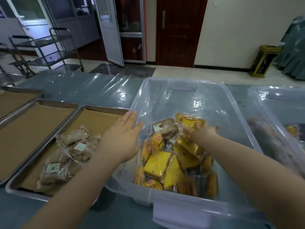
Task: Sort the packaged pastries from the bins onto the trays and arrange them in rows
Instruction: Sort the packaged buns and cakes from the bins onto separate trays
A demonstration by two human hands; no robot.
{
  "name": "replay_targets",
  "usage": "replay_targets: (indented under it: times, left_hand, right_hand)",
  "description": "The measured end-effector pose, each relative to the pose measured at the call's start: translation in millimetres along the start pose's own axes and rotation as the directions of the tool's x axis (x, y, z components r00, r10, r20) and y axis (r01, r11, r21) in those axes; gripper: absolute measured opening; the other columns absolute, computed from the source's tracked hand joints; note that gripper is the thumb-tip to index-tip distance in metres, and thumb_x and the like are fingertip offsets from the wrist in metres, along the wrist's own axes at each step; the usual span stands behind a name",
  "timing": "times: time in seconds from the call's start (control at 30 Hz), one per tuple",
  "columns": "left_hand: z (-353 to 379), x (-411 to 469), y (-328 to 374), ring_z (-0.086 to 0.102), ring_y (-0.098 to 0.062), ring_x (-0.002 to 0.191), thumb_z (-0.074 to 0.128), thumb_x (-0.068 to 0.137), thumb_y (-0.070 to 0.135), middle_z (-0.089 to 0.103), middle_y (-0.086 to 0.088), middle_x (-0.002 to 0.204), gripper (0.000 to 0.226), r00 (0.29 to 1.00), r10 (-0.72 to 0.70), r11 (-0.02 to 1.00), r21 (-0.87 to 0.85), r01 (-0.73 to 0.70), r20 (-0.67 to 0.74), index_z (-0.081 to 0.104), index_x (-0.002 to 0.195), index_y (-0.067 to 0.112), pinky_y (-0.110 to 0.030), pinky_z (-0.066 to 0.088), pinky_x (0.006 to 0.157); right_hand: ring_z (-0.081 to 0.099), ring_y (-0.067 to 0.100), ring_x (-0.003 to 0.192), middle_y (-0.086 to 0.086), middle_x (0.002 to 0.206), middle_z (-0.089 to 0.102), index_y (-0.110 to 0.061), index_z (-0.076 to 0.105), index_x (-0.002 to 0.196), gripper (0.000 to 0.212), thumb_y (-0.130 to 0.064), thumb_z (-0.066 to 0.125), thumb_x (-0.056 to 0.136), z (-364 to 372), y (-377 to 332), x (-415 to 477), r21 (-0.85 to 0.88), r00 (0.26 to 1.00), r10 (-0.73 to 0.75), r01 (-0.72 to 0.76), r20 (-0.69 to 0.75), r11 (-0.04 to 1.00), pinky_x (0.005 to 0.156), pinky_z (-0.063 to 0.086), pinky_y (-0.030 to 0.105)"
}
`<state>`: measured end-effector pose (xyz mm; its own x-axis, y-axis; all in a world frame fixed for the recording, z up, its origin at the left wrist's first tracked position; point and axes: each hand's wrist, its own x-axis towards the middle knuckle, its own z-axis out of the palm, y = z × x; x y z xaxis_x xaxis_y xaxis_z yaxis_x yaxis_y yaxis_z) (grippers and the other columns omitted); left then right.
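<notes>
In the clear bin (165,96), my right grip (202,132) curls round a glossy yellow packet (186,120). My left grip (125,138) hovers wide over the bin's left rim.

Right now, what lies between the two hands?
A brown packaged pastry atop the yellow ones, between left hand and right hand; head view.

We see a canteen-like food-service hall: steel trolleys (46,48) upper left, baking trays (41,103), plastic-covered surface (90,90).
</notes>
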<state>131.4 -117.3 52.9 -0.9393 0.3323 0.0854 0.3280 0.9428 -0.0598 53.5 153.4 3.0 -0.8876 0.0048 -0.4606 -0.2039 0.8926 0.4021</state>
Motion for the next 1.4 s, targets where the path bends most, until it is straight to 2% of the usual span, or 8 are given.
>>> replay_targets:
  times: [0.2,0.33,0.47,0.63,0.8,1.03,1.2,1.4]
  left_hand:
    - [-0.6,-2.9,1.6,-0.007,-0.023,0.145,0.042,0.093,0.038,-0.01,-0.01,0.158,0.063,1.0,-0.006,0.999,0.037,0.005,0.005,0.018,0.148,0.021,-0.035,0.002,0.115]
    - [-1.0,-3.7,3.0,-0.006,-0.023,0.145,0.044,0.092,0.037,-0.01,-0.009,0.158,0.062,1.0,-0.019,0.998,0.053,0.018,0.006,0.02,0.147,0.02,-0.035,0.002,0.115]
    - [-0.2,-3.9,3.5,-0.005,-0.023,0.145,0.045,0.092,0.033,-0.009,-0.009,0.158,0.06,1.0,-0.017,0.998,0.058,0.017,-0.003,0.021,0.147,0.02,-0.035,0.003,0.116]
    - [0.6,-2.0,2.5,-0.004,-0.023,0.145,0.047,0.091,0.033,-0.007,-0.009,0.158,0.06,1.0,-0.01,0.999,0.046,0.01,0.003,0.024,0.145,0.02,-0.036,0.007,0.116]
    - [-1.7,-2.0,2.3,-0.004,-0.02,0.145,0.049,0.09,0.035,-0.007,-0.006,0.159,0.06,1.0,-0.011,1.0,0.019,0.011,0.008,0.025,0.145,0.023,-0.034,0.01,0.115]
    - [-4.3,-3.6,4.6,0.001,-0.024,0.145,0.047,0.09,0.037,0.007,-0.008,0.158,0.063,1.0,0.019,0.995,0.097,-0.021,0.016,0.022,0.146,0.022,-0.036,0.013,0.115]
    - [-8.0,5.6,6.2,0.018,-0.026,0.14,0.043,0.091,0.035,0.029,-0.008,0.149,0.056,0.997,0.081,0.97,0.227,-0.083,0.02,0.029,0.143,0.021,-0.041,0.013,0.116]
    - [-13.0,64.1,35.8,0.034,-0.026,0.125,0.043,0.09,0.025,0.048,-0.008,0.127,0.039,0.993,0.093,0.931,0.347,-0.111,0.069,0.047,0.128,0.017,-0.038,0.018,0.111]
  right_hand:
    - [0.013,0.055,0.137,0.021,0.157,-0.003,-0.034,-0.026,0.145,0.124,-0.035,0.077,0.076,23.4,-2.2,17.4,-0.088,0.998,-0.06,0.062,0.029,0.994,0.102,0.03,0.068]
    - [0.018,0.053,0.136,0.024,0.156,-0.004,-0.031,-0.027,0.145,0.119,-0.022,0.072,0.081,34.3,-5.5,17.6,-0.143,0.999,-0.053,0.051,-0.006,0.988,0.1,0.036,0.063]
    - [0.046,0.043,0.122,0.024,0.152,0.02,-0.036,-0.029,0.143,0.116,-0.017,0.069,0.084,34.1,-7.8,17.3,-0.047,0.999,-0.038,0.039,0.03,0.998,0.088,0.051,0.049]
    - [0.056,0.025,0.078,0.014,0.116,0.057,-0.031,-0.02,0.147,0.115,-0.019,0.073,0.081,21.6,-10.7,8.7,-0.03,0.993,-0.1,0.102,0.06,0.994,0.069,0.05,0.039]
    - [0.052,0.021,0.067,0.001,0.076,0.05,-0.024,0.009,0.149,0.083,-0.011,0.06,0.084,1.1,-8.3,3.2,-0.182,0.973,-0.176,0.147,-0.152,0.972,0.054,0.045,0.032]
    - [0.057,0.025,0.1,-0.001,0.111,0.059,-0.032,0.04,0.131,0.057,-0.017,0.064,0.082,-36.1,1.9,1.9,0.002,0.966,-0.11,0.113,-0.234,0.994,0.077,0.053,0.037]
    - [0.059,0.029,0.107,0.0,0.123,0.055,-0.022,0.049,0.13,0.067,-0.029,0.081,0.072,-54.0,5.3,-3.8,-0.011,0.998,-0.061,0.061,-0.019,0.998,0.084,0.053,0.043]
    - [0.057,0.024,0.098,-0.003,0.102,0.052,-0.023,0.052,0.127,0.056,-0.038,0.072,0.078,-49.0,15.4,-9.3,0.052,0.997,-0.075,0.077,-0.026,0.996,0.075,0.048,0.036]
